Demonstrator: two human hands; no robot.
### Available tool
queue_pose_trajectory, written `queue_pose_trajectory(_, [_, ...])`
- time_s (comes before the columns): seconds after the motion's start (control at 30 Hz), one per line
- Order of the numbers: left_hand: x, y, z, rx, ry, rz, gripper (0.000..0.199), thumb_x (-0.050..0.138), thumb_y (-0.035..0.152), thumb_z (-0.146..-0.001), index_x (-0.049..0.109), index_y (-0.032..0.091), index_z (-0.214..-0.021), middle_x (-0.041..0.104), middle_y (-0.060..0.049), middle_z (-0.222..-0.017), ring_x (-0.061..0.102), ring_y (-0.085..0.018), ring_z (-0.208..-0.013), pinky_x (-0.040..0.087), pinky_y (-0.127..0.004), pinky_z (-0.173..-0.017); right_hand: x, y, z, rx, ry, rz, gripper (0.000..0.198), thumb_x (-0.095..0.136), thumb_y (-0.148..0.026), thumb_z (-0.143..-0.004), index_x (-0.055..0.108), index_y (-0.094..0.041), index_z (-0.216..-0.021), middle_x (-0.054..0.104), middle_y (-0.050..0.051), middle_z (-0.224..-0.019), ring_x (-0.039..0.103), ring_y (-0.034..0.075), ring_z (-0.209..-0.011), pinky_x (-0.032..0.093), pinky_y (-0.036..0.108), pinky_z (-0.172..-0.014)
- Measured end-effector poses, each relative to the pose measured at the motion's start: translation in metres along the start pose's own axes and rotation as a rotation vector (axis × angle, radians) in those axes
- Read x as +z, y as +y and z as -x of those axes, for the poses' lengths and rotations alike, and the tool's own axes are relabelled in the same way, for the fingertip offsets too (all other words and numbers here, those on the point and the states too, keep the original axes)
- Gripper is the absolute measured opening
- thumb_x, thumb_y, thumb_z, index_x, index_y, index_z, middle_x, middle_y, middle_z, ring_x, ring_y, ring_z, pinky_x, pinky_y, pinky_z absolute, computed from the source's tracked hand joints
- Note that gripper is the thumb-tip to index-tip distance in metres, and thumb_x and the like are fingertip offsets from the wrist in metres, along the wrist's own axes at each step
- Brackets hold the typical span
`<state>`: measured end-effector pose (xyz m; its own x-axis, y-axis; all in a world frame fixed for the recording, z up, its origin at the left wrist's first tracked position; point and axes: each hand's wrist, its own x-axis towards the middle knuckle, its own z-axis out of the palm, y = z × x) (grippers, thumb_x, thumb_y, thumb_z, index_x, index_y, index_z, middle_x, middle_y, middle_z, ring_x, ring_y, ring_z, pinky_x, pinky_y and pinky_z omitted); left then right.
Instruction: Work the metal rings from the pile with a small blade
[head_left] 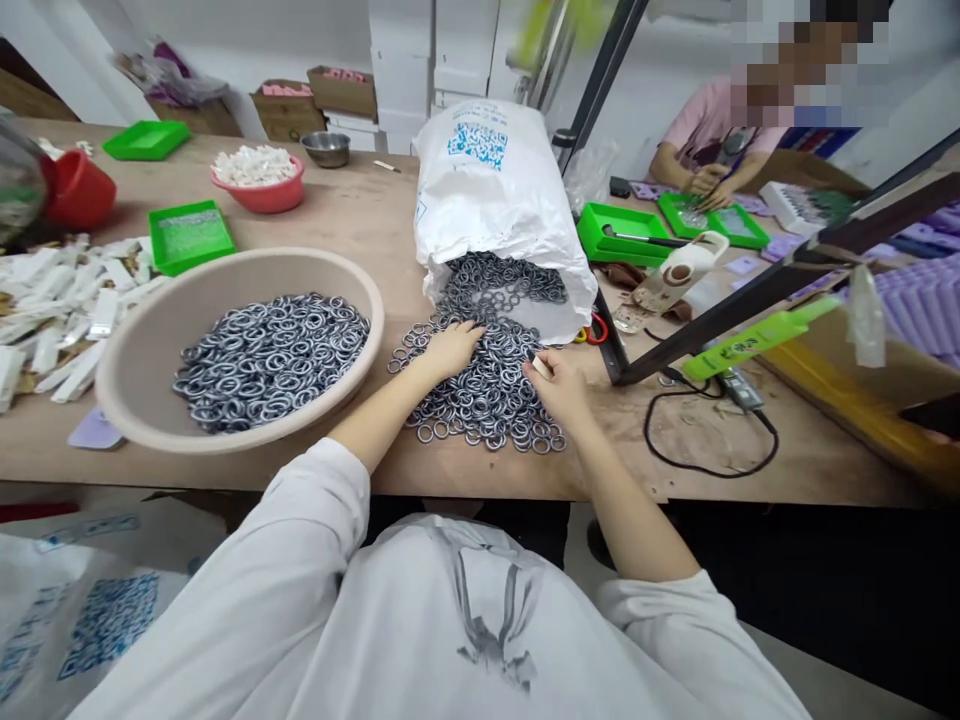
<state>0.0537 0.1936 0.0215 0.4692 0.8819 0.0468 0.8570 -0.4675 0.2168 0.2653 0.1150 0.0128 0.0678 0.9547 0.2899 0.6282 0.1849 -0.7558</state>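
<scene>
A heap of dark grey metal rings (480, 400) lies on the table in front of me, spilling from the mouth of a white sack (495, 200) that rests on its side. My left hand (452, 348) lies on the left side of the heap, palm down, fingers stretched out over the rings. At the heap's right edge, my right hand (562, 388) is closed, with a small pale piece (541, 368) between thumb and fingers; its exact kind is unclear. Left of the heap stands a wide beige basin (120, 370) holding many more such rings.
White strips (75, 320) are piled at the left. Green trays (191, 238) and a pink bowl (259, 195) stand behind the basin. A dark metal frame (705, 300), a cable (712, 470) and scissors (598, 328) are on the right. A co-worker (712, 140) sits across, at the right.
</scene>
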Motion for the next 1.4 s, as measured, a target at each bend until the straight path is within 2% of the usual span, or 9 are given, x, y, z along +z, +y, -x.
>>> queue_pose_trajectory(0.13, [0.001, -0.008, 0.001, -0.023, 0.029, -0.011, 0.039, 0.041, 0.027, -0.1, 0.066, 0.022, -0.129, 0.069, -0.012, -0.126, 0.064, -0.025, -0.115, 0.049, -0.036, -0.098, -0.004, -0.01, 0.012, 0.087, -0.031, -0.201, 0.032, 0.065, -0.052, -0.08, 0.059, -0.02, -0.073, 0.048, -0.003, -0.062, 0.043, 0.014, -0.061, 0.033, 0.028, -0.059])
queue_pose_trajectory(0.33, [-0.016, -0.002, 0.016, -0.078, 0.068, -0.031, 0.038, 0.046, 0.041, -0.098, 0.071, 0.025, -0.122, 0.077, -0.012, -0.108, 0.07, -0.028, -0.101, 0.05, -0.035, -0.083, -0.005, -0.028, -0.001, 0.244, -0.068, -0.611, 0.043, 0.064, -0.064, -0.08, 0.064, -0.021, -0.085, 0.039, -0.006, -0.057, 0.028, 0.01, -0.048, 0.022, 0.026, -0.046])
queue_pose_trajectory(0.43, [-0.022, 0.006, 0.027, -0.068, 0.076, 0.049, 0.039, 0.05, 0.051, -0.096, 0.077, 0.025, -0.106, 0.078, -0.01, -0.1, 0.07, -0.027, -0.096, 0.048, -0.032, -0.076, 0.01, -0.033, -0.005, 0.203, -0.024, -0.564, 0.042, 0.064, -0.062, -0.08, 0.069, -0.02, -0.086, 0.05, -0.003, -0.062, 0.04, 0.012, -0.055, 0.033, 0.026, -0.052])
queue_pose_trajectory(0.53, [-0.022, 0.012, 0.04, 0.015, 0.087, 0.165, 0.037, 0.05, 0.048, -0.096, 0.078, 0.023, -0.094, 0.078, -0.008, -0.092, 0.07, -0.024, -0.086, 0.044, -0.029, -0.07, 0.031, -0.035, -0.003, 0.096, -0.003, -0.449, 0.034, 0.068, -0.053, -0.079, 0.072, -0.02, -0.087, 0.066, 0.001, -0.08, 0.056, 0.018, -0.078, 0.045, 0.03, -0.074])
queue_pose_trajectory(0.73, [-0.013, 0.008, 0.054, 0.084, 0.119, 0.368, 0.032, 0.052, 0.037, -0.097, 0.077, 0.02, -0.085, 0.075, -0.005, -0.074, 0.065, -0.019, -0.068, 0.041, -0.027, -0.065, 0.048, -0.033, 0.005, 0.111, -0.1, -0.462, 0.032, 0.065, -0.051, -0.079, 0.065, -0.019, -0.073, 0.058, -0.001, -0.065, 0.049, 0.016, -0.066, 0.039, 0.028, -0.064])
queue_pose_trajectory(0.93, [-0.007, 0.001, 0.061, -0.05, 0.243, 0.644, 0.025, 0.06, 0.036, -0.093, 0.079, 0.021, -0.096, 0.079, -0.007, -0.095, 0.07, -0.021, -0.087, 0.047, -0.03, -0.081, 0.04, -0.025, 0.008, 0.164, -0.004, -0.258, 0.028, 0.069, -0.046, -0.077, 0.069, -0.018, -0.075, 0.065, 0.002, -0.074, 0.055, 0.018, -0.074, 0.041, 0.03, -0.069])
queue_pose_trajectory(1.1, [-0.002, 0.019, 0.072, -0.097, 0.395, 0.923, 0.031, 0.064, 0.044, -0.089, 0.08, 0.018, -0.085, 0.073, -0.005, -0.079, 0.063, -0.018, -0.078, 0.047, -0.029, -0.075, 0.047, -0.051, 0.021, 0.157, 0.001, -0.524, 0.032, 0.072, -0.05, -0.076, 0.07, -0.02, -0.086, 0.068, 0.003, -0.081, 0.058, 0.018, -0.076, 0.046, 0.032, -0.075])
queue_pose_trajectory(1.23, [0.0, 0.039, 0.086, -0.211, 0.286, 1.345, 0.048, 0.062, 0.059, -0.085, 0.081, 0.015, -0.094, 0.07, -0.004, -0.071, 0.054, -0.013, -0.062, 0.045, -0.026, -0.062, 0.055, -0.064, 0.034, 0.188, -0.006, -0.654, 0.03, 0.074, -0.049, -0.074, 0.065, -0.021, -0.081, 0.067, 0.002, -0.078, 0.058, 0.017, -0.074, 0.048, 0.032, -0.074])
queue_pose_trajectory(1.4, [-0.002, 0.046, 0.104, -0.209, 0.034, 1.735, 0.054, 0.078, 0.055, -0.072, 0.078, 0.019, -0.111, 0.077, -0.008, -0.101, 0.062, -0.013, -0.077, 0.051, -0.026, -0.075, 0.056, -0.064, 0.043, 0.22, 0.077, -0.642, 0.028, 0.07, -0.048, -0.077, 0.06, -0.023, -0.082, 0.062, 0.0, -0.074, 0.055, 0.017, -0.069, 0.047, 0.031, -0.068])
